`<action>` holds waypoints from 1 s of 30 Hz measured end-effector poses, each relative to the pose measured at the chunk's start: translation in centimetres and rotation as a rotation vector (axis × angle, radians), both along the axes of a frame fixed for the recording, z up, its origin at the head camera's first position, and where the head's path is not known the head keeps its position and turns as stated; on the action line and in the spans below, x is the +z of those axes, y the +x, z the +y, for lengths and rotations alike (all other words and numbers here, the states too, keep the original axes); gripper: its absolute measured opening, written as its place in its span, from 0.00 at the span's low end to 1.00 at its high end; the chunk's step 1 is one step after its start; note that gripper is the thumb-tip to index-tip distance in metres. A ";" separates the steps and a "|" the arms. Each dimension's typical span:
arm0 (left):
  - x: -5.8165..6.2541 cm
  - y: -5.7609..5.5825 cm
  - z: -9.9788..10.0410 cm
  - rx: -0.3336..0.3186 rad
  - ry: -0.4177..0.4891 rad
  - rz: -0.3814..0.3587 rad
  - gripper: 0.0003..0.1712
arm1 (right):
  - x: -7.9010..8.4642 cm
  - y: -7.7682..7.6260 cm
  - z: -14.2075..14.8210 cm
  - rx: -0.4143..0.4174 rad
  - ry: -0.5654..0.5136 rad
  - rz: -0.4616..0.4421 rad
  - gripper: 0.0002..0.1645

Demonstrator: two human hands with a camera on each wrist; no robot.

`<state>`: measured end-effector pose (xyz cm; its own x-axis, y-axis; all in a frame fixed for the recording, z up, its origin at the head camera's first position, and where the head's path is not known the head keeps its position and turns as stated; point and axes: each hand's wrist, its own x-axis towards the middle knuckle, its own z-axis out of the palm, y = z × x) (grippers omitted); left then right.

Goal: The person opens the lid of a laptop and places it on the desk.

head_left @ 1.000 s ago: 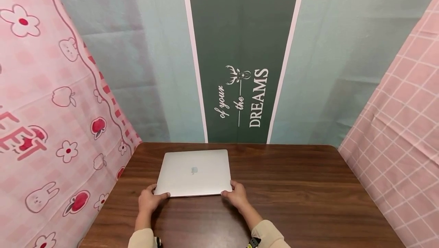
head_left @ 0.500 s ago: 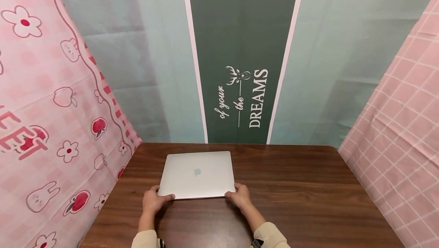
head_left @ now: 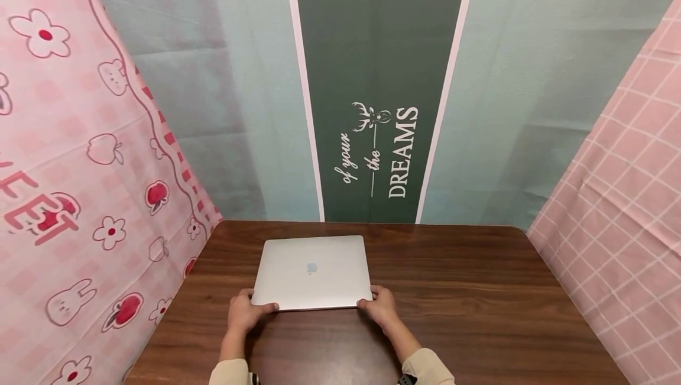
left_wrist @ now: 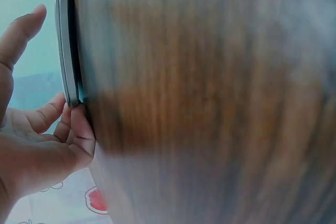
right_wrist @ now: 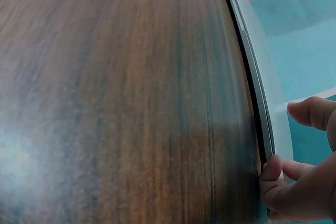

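A closed silver laptop [head_left: 314,275] with an apple logo on its lid lies flat on the wooden table. My left hand [head_left: 246,313] holds its near left corner, thumb along the front edge and fingers at the left side. At the near right corner, my right hand [head_left: 381,307] grips in much the same way. The left wrist view shows curled fingers of the left hand [left_wrist: 44,140] against the corner of the laptop's thin edge [left_wrist: 65,40]. In the right wrist view, fingers of the right hand [right_wrist: 302,182] bend around the laptop's edge [right_wrist: 257,82].
The brown wooden table [head_left: 479,302] extends right of the laptop and towards me. Its back edge meets a green and blue-grey cloth [head_left: 372,77]. A pink patterned cloth [head_left: 106,166] hangs at the left, a pink checked cloth [head_left: 628,196] at the right.
The laptop has slid to the right and slightly towards me, with both hands moving along on its near corners. The camera view has shifted a little too.
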<state>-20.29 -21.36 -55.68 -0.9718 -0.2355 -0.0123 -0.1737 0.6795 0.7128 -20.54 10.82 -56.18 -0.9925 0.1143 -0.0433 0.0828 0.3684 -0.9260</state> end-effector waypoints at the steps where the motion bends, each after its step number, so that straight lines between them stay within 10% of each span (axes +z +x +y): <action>1: 0.0 0.0 0.1 -0.006 -0.003 -0.002 0.47 | 0.0 0.1 0.1 -0.005 0.004 0.000 0.33; 30: 0.0 0.8 2.4 -0.035 -0.012 0.013 0.49 | -0.2 1.7 2.3 -0.072 0.134 0.058 0.29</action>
